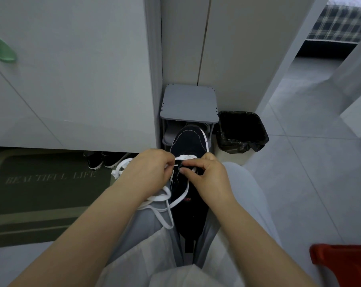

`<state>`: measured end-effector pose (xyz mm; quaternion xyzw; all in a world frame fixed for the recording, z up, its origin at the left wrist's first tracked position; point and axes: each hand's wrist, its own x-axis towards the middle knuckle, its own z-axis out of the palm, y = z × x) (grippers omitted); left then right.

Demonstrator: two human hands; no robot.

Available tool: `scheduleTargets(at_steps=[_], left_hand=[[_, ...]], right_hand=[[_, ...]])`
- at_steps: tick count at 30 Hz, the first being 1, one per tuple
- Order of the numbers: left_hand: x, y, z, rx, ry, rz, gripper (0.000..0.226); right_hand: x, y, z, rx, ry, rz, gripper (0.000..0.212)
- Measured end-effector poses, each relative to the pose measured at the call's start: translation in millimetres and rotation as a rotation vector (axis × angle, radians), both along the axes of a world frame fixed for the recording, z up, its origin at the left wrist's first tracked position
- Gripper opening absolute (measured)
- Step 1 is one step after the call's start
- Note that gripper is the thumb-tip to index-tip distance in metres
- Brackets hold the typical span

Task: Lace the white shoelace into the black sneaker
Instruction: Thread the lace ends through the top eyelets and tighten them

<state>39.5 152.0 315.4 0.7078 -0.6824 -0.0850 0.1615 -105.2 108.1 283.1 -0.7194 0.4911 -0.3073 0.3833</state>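
A black sneaker (187, 146) with a white sole edge lies lengthwise on the person's lap, cradled between thighs in pale grey trousers (250, 195). Its toe points to 12 o'clock and its heel sits toward 6. Both hands meet over the eyelet rows at the middle of the shoe.

The left hand (152, 168), coming in from 7 o'clock, has its grip closed on the flat white shoelace (165, 195): thumb and forefinger pinch the stiff tip and aim it toward 3 o'clock, at the eyelets. The right hand (206, 175), reaching from 5 o'clock, is curled and pinches the sneaker's upper by the eyelet edge. One band of lace already crosses the shoe just toward the toe from the fingers. The rest trails in loose loops off the 9 o'clock side, over the left thigh.

Beyond the toe, at 12 o'clock, a small grey shelf rack (188, 102) stands in the corner. A black bin with a black liner (241, 131) is just beside it at 1 o'clock. A dark green doormat lettered "BEAUTIFUL LIFE" (41, 183) lies on the floor at 9 o'clock, and a red plastic object (345, 264) sits at 4 o'clock.
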Motion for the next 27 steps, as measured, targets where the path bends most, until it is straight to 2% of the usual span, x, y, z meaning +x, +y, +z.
scheduleTargets(at_steps=[7, 13, 17, 20, 23, 27], left_hand=[[-8.2, -13.0, 5.1, 0.114, -0.168, -0.055, 0.023], [-8.4, -0.8, -15.9, -0.018, 0.056, -0.036, 0.022], [-5.1, 0.7, -15.3, -0.036, 0.074, -0.018, 0.042], [-7.2, 3.4, -11.3, -0.127, 0.089, 0.063, 0.045], [-8.3, 2.6, -8.5, -0.158, 0.08, 0.115, 0.045], [-9.0, -3.1, -9.6, -0.07, 0.05, 0.098, 0.054]], right_hand=[[2.7, 0.3, -2.4, -0.004, 0.021, 0.009, 0.019], [7.1, -0.5, 0.1, -0.027, 0.102, -0.026, 0.011], [7.8, 3.7, 4.7, -0.13, 0.246, 0.015, 0.009], [-1.0, 6.6, 9.4, -0.201, 0.282, 0.04, 0.012], [-21.0, 2.6, 17.0, -0.208, 0.204, 0.006, 0.007], [-46.8, -1.0, 27.3, -0.019, -0.139, -0.001, 0.015]])
